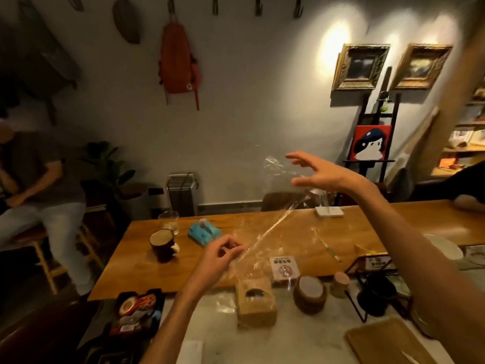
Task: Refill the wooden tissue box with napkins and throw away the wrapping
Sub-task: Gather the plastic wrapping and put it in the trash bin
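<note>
Head view. Left hand [219, 254], at 6 o'clock of centre, fingers curled, pinching the lower end of the clear plastic wrapping [265, 232]. The film runs taut toward 1 o'clock, up to the right hand [319, 174], raised with fingers spread; whether it touches the film is unclear owing to blur and transparency. Wooden tissue box [256, 302] stands on the pale counter [301, 334] at 5 o'clock of the left hand, slot upward. Round wooden coaster holder [310, 292] lies just beside the box at 3 o'clock. Wooden table [288, 232] extends behind.
</note>
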